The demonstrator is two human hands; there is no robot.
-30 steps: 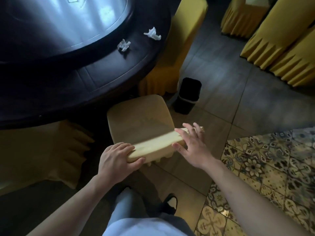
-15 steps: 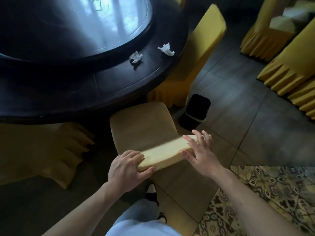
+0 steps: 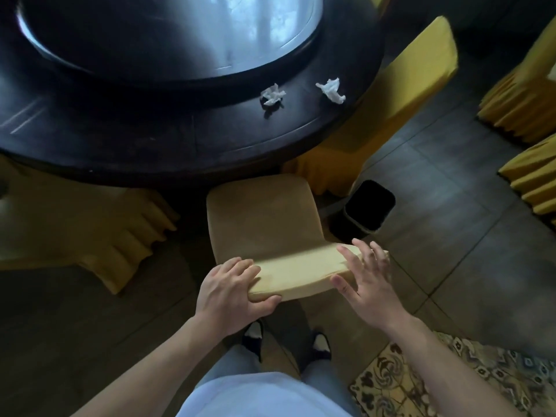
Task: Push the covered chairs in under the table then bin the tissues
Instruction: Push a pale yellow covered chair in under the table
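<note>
Fingers on the chair back, table straight ahead up-frame

Left hand has its fingers curled over the left end of the top rail with the thumb tucked underneath, so that one's actually gripping. The right hand is flatter, with fingers spread and mostly straight against the right end, pressing more than holding. Both are about equally close to it. The covered chair sits lower centre, its rail running left-right between the hands and tilted up a bit to the right. The seat points up-frame, its front edge just reaching the table rim, so I'd say the push goes straight away from the body. Black bin is just right of the seat. Further up, both tissues lie on the table's upper-right edge.
</note>
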